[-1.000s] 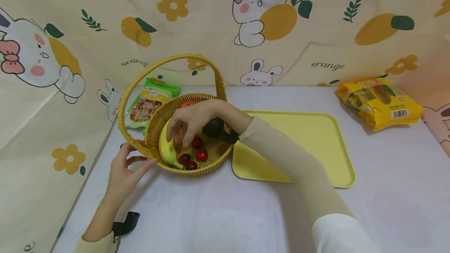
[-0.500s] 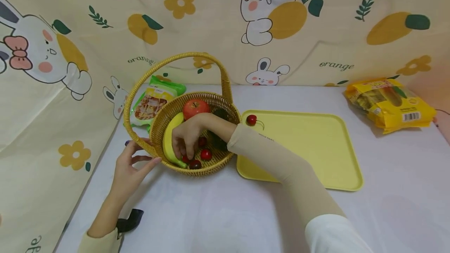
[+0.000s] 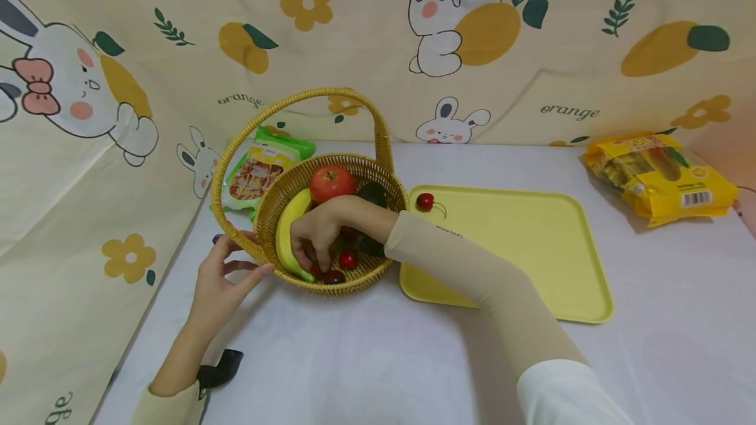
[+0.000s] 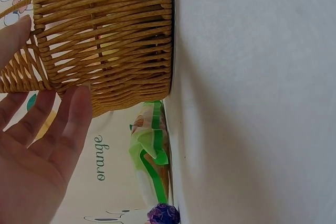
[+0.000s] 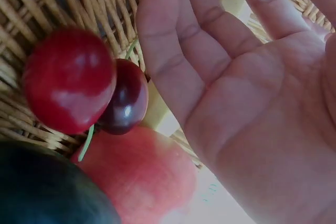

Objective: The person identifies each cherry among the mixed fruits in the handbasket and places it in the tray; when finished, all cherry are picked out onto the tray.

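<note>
A round wicker basket (image 3: 378, 275) with a tall handle stands left of centre. My left hand (image 3: 220, 287) holds its left side at the handle base, thumb and fingers on either side. Inside lie a banana (image 3: 285, 231), a red apple (image 3: 333, 183), a dark green avocado-like fruit (image 3: 372, 194) and several cherries (image 3: 348, 259). Reaching into the basket, my right hand (image 3: 319, 231) pinches a dark red cherry (image 3: 317, 272) beside the banana, mostly covered by the fingers. In the right wrist view the thumb and index fingertips are out of frame.
Right of the basket lies a yellow tray (image 3: 520, 248) with one stemmed cherry (image 3: 424, 201) at its back left corner. A green-and-white food packet (image 3: 256, 176) is behind the basket, and a yellow packet (image 3: 667, 179) lies at the far right. A purple ball-like thing (image 4: 164, 214) sits past the left hand.
My right hand has gone lower into the basket, down to the cherries, uncovering the apple. The left hand keeps its place on the basket. The head view has shifted slightly.
</note>
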`<state>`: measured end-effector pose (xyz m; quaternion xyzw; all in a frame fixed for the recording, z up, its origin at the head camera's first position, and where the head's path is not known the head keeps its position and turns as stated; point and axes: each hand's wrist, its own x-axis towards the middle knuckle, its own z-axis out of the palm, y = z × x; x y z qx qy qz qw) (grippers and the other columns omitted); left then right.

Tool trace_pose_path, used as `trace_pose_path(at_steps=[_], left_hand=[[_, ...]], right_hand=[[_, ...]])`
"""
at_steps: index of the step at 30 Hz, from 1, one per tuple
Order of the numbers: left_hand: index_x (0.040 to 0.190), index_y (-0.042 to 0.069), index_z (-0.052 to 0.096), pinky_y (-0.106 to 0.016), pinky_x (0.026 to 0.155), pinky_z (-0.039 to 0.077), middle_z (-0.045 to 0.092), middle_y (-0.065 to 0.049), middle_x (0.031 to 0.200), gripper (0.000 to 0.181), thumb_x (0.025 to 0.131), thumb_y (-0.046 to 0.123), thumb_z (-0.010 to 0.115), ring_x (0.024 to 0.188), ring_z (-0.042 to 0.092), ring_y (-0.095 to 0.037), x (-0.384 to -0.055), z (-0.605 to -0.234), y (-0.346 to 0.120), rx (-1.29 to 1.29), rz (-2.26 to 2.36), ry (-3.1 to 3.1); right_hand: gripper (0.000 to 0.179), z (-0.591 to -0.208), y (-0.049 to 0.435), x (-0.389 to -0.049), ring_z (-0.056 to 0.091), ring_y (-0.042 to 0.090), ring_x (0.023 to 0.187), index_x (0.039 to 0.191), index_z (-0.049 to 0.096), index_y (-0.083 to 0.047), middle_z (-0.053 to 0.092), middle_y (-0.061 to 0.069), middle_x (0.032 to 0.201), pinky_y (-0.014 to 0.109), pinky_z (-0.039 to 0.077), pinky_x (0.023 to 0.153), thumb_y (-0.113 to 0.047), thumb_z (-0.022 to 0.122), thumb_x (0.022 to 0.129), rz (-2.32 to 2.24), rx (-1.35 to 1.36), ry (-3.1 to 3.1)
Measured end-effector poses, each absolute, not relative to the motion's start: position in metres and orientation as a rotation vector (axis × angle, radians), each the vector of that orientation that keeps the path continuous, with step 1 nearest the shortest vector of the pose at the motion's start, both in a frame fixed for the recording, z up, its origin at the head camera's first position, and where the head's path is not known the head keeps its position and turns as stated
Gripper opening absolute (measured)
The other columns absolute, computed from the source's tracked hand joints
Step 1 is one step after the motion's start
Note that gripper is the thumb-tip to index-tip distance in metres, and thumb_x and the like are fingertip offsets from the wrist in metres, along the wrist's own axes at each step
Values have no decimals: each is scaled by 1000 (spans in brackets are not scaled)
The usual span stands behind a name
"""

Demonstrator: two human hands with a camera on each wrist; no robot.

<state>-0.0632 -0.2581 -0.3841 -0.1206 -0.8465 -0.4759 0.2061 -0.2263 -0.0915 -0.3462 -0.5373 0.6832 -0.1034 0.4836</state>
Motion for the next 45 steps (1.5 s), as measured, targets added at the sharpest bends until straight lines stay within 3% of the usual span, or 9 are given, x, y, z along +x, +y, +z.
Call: trace_pose_path(at_steps=[11,16,20,25,32,39,45], left_hand=[[123,-6,56,-16,72,55,59,-21,115,60,70,-20,79,105,57,-9,-72,-407,-269,-332,-1344,-2360],[123,-3,57,-16,72,55,60,-18,117,60,70,-19,80,105,57,-10,-71,-405,-272,-311,-1346,-2365],[122,-4,57,-16,72,55,60,-19,117,59,70,-20,79,105,57,-10,-71,-405,-272,-334,-1338,-2356],[123,-4,58,-16,72,55,60,-19,117,58,71,-18,80,105,57,-10,-71,-404,-271,-324,-1342,-2365],[124,-2,58,-16,72,55,61,-15,118,57,73,-17,79,105,57,-10,-70,-402,-270,-308,-1359,-2381],[125,-5,56,-15,74,55,60,-16,118,55,75,-16,78,106,57,-8,-71,-401,-271,-316,-1335,-2413],[126,-4,56,-14,75,55,61,-15,118,56,75,-14,79,106,58,-8,-71,-402,-272,-324,-1328,-2413]], right_hand=[[22,-329,-68,-242,59,13,84,105,72,2,67,6,92,24,51,72,0,78,83,-506,-1413,1622],[22,-305,-28,-259,62,17,90,107,72,1,67,6,100,30,54,84,-3,76,86,-770,-1505,1626],[26,-300,23,-267,65,25,95,113,68,2,65,12,113,35,56,87,-4,73,88,-1009,-1425,1623],[25,-312,104,-272,63,30,98,116,65,4,60,18,118,35,57,83,0,68,91,-1248,-1264,1673],[26,-350,185,-272,65,26,100,113,62,7,66,16,106,33,58,84,5,69,88,-1360,-930,1893],[26,-377,217,-271,64,28,101,112,61,8,66,20,107,32,57,85,3,70,88,-1339,-793,1998],[22,-390,223,-272,66,25,91,105,64,7,67,19,101,28,57,79,0,73,87,-1281,-779,2116]])
